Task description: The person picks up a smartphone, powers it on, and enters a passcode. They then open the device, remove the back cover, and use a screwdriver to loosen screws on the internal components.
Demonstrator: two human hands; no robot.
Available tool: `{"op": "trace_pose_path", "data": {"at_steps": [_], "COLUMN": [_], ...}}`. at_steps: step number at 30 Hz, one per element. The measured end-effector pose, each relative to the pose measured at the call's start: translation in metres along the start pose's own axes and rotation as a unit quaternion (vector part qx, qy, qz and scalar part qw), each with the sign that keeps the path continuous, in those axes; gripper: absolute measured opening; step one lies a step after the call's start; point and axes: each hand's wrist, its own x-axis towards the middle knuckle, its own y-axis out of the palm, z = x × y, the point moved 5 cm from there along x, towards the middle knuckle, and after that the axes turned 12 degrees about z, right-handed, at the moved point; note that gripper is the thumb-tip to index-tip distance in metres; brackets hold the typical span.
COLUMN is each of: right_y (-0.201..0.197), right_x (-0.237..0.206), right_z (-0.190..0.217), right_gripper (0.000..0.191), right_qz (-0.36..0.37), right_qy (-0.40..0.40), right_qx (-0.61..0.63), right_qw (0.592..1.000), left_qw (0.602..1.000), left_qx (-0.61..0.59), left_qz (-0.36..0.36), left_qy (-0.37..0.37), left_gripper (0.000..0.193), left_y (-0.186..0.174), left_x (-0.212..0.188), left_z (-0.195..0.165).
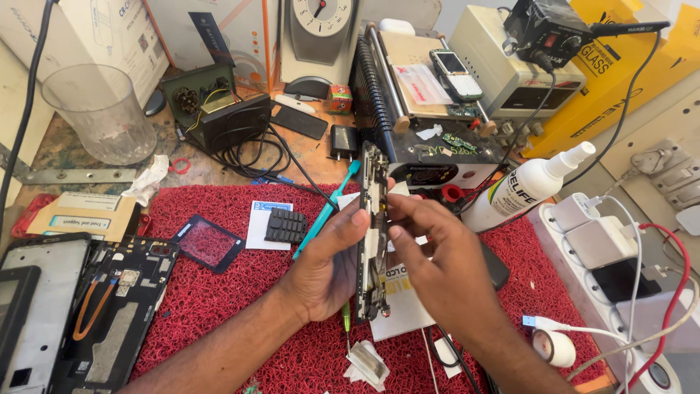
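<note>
Left hand (328, 266) clamps the opened phone (373, 233) upright on edge over the red mat (219, 306) (exposing its side); right hand (437, 266) fingertips pinch its upper edge

Left hand (332, 263) grips an opened phone frame (373, 233) edge-on and upright, over a red mat (219, 306). Right hand (437, 255) has its fingertips (397, 208) pinched at the frame's upper edge. Teal toothbrush (328, 208) lies tilted behind the left hand, black keypad (285, 226) just beside it on a white card. White spray bottle (526, 188) lies right of the hands. Disassembled phone back (109, 306) at lower left, clear plastic cup (98, 113) upper left, white tape roll (554, 348) lower right.
</note>
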Motion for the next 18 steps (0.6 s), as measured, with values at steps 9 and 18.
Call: {"op": "trace_pose_path", "data": {"at_steps": [9,18], "right_y": [0.008,0.008], "right_x": [-0.005,-0.005], "right_z": [0.016,0.015], "right_gripper": [0.044,0.042], "right_qz": [-0.017,-0.018], "right_qy": [-0.037,-0.031], "right_qx": [-0.097,-0.132], "right_qw": [0.994,0.991], "left_qw": [0.999,0.999], "left_qx": [-0.04,-0.039], "left_qz": [-0.009,-0.015], "left_qy": [0.009,0.012], "left_gripper": [0.072,0.072], "left_y": [0.001,-0.001], "left_x": [0.001,0.001], "left_z": [-0.002,-0.002]}}
